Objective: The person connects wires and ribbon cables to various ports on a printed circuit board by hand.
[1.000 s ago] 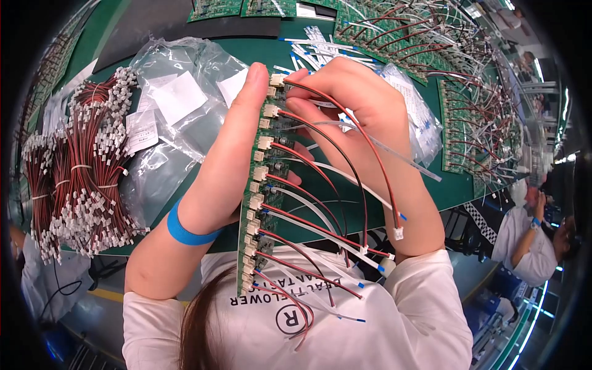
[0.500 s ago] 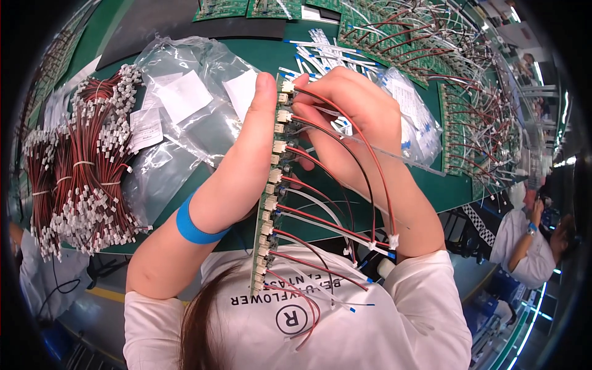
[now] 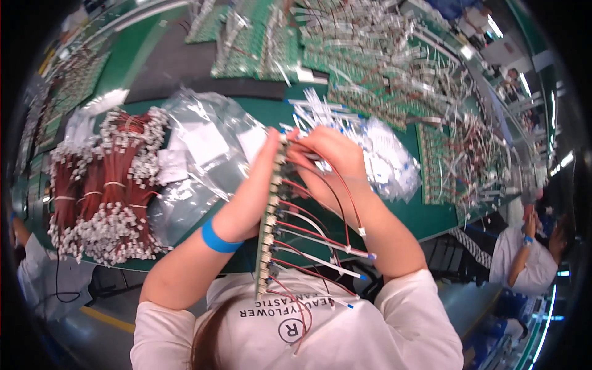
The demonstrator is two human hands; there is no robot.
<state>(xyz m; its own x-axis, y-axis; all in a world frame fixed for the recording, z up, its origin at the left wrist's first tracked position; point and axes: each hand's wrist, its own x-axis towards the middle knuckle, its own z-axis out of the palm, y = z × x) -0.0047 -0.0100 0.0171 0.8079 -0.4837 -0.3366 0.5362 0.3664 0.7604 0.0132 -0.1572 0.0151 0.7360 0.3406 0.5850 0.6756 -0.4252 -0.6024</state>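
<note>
A long green circuit board [image 3: 269, 222] is held nearly edge-on in front of my chest, with a row of white connectors along it. My left hand [image 3: 262, 172] grips its far end from the left side, thumb near the top. From the right, my right hand [image 3: 338, 157] has its fingers bent and closed at the same far end; what they pinch is hidden. Red-and-black wire leads [image 3: 341, 179] and white flat ribbon cables [image 3: 320, 264] with blue ends hang from the board to the right, some crossing below my right forearm.
Bundled red-and-black leads [image 3: 117, 179] with white plugs lie on the left of the green table. Clear plastic bags [image 3: 185, 197] with paper slips are beside them. Loose ribbon cables [image 3: 327, 108] and a bag of them [image 3: 391, 160] lie beyond my hands. Wired boards [image 3: 364, 55] cover the back right.
The view has shifted, so the table and hands sit lower in the picture and more boards show at the back. Both hands stay at the board's far end.
</note>
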